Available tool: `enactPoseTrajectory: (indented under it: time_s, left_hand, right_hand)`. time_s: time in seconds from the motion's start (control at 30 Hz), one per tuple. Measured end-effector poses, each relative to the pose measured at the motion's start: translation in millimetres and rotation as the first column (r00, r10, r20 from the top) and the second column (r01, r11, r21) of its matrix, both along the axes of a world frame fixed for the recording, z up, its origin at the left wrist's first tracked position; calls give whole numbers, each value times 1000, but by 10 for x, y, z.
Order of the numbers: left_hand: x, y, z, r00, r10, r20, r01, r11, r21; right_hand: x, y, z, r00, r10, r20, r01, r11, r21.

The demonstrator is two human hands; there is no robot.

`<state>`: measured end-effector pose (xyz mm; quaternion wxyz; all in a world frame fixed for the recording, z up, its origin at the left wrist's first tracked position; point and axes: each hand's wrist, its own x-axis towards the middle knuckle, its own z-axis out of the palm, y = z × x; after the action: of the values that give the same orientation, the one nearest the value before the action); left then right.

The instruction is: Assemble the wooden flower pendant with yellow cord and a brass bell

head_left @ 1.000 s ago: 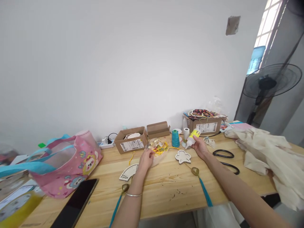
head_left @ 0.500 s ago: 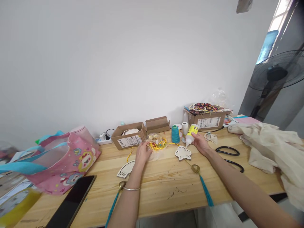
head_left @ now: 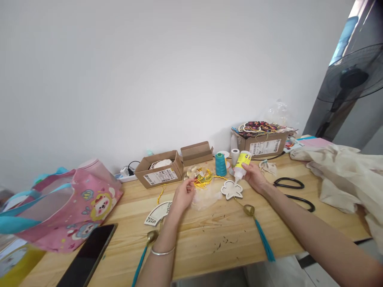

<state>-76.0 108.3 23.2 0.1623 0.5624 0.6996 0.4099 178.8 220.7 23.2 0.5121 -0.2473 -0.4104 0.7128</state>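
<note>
My right hand (head_left: 255,177) is closed around a glue bottle (head_left: 243,162) with a yellow label, held nozzle down. Its tip meets the upper right edge of a flower-shaped wooden piece (head_left: 231,189) on the table. From that piece hang a brass bell (head_left: 249,210) and a teal tassel (head_left: 264,240). My left hand (head_left: 183,195), fingers curled together, is beside a clear plastic bag (head_left: 204,196) and a tangle of yellow cord (head_left: 203,178); what its fingertips pinch, if anything, is too small to make out. Under my left forearm lies a fan-shaped wooden piece (head_left: 158,213) with another bell (head_left: 152,236).
A teal thread cone (head_left: 220,165) stands behind the flower piece. Two cardboard boxes (head_left: 158,177) (head_left: 266,146) sit along the wall. Black-handled scissors (head_left: 289,183) and cream cloth (head_left: 338,171) are right; a phone (head_left: 88,255) and pink bag (head_left: 95,203) are left.
My left hand has drawn back slightly from the yellow cord, and the plastic bag beside it shows more. The bottle's nozzle stays at the flower piece's edge. The view has shifted slightly.
</note>
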Motion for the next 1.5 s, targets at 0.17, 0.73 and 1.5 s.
enactPoseTrajectory:
  time_s: [0.17,0.73,1.5]
  left_hand:
    - [-145,70,-33,978,206,-8,-205,974,98]
    - [-138,-56,99,979,205,18,-203,951,232]
    - [169,104,79,827,-261,-498,285,958,-30]
  right_hand:
    - [4,-2,-7,1000,-3,-8,3,1000,-16]
    - [22,-13,3,999,17,-38,-17,1000,-13]
    - [23,-25,10,998,14,-59,-18,998,-63]
